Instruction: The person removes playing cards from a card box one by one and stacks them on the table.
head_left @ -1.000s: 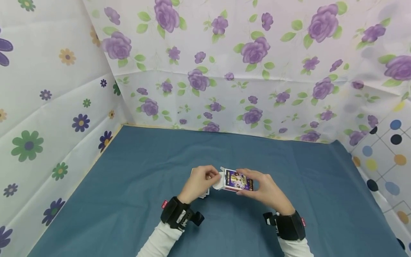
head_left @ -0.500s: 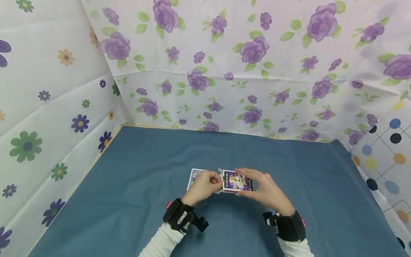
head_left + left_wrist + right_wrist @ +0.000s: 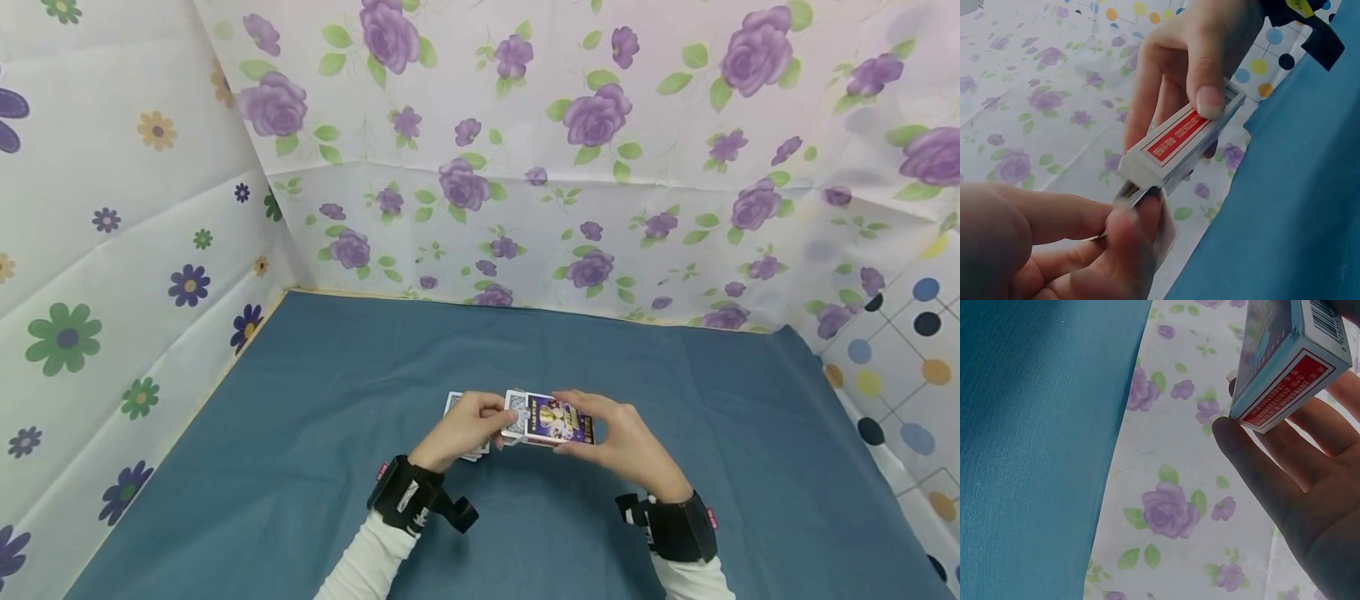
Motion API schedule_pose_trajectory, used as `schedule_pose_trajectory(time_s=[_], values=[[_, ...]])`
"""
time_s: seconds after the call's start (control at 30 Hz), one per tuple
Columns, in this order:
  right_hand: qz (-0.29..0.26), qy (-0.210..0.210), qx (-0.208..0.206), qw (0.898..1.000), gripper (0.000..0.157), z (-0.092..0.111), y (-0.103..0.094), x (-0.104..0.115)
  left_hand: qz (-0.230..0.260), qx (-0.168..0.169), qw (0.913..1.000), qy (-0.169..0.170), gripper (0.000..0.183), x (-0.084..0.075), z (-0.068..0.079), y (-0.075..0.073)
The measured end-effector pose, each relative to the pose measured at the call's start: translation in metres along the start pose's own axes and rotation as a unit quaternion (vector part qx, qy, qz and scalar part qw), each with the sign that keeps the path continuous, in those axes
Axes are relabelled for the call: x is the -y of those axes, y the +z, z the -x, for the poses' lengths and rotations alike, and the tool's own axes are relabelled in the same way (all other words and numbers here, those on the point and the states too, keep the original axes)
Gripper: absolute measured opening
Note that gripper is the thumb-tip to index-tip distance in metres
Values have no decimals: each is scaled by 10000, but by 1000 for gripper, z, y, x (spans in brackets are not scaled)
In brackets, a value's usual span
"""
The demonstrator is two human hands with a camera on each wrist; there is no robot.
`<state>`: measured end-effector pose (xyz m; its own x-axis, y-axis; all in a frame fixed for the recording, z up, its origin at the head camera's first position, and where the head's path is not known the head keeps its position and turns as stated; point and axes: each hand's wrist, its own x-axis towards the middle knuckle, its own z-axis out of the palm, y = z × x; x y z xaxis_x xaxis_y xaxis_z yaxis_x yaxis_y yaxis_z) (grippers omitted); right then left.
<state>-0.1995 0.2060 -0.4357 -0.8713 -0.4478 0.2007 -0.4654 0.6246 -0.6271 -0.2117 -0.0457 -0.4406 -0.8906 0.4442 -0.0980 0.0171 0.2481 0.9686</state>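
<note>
My right hand point(image 3: 626, 437) grips a purple playing-card box point(image 3: 562, 421) between thumb and fingers, its mouth facing left. Blue-backed playing cards point(image 3: 515, 402) stick partway out of that mouth. The left hand point(image 3: 459, 431) pinches their outer end between thumb and fingers. In the left wrist view, the box's narrow side point(image 3: 1175, 140) carries a red label, and the left fingertips are right at the mouth. Beneath the left hand, a loose pile of playing cards point(image 3: 476, 455) lies on the cloth, mostly hidden. The right wrist view shows the box's barcode end point(image 3: 1325, 322) inside the right hand's grasp.
A blue cloth point(image 3: 360, 358) covers the table. Floral sheets point(image 3: 525, 208) rise behind it, with a flowered sheet point(image 3: 97, 275) at the left and a dotted one point(image 3: 900, 375) at the right. Each wrist wears a black camera strap.
The left hand moved in to the box mouth, then drew back a little to the left. Cards now show out of the box where the white flap showed before. The right hand stays nearly still.
</note>
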Motion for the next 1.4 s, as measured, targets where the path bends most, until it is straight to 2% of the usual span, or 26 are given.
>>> schedule_pose_trajectory(time_s=[0.37,0.73,0.83,1.0,1.17,1.3,1.4], values=[[75,49,-70,9999,66,0,-2,-1,501,173,9986,-93,27,0,2,-17],[204,3,-185,9996,64,1,-4,-4,582,-66,9983,51,22,2,12,-46],[231,4,-201,9995,64,1,-4,-5,729,-295,9969,-19,26,3,15,-55],[201,8,-200,9996,65,1,-3,-5,947,-858,9916,-182,29,4,21,-70],[191,35,-166,9997,65,0,-2,-4,833,-1411,9861,-257,30,10,23,-82],[186,65,-140,9997,64,0,-1,-4,654,-1922,9780,-488,32,23,18,-87],[189,58,-132,9997,63,0,-1,-3,513,-2332,9685,-709,31,34,13,-89]])
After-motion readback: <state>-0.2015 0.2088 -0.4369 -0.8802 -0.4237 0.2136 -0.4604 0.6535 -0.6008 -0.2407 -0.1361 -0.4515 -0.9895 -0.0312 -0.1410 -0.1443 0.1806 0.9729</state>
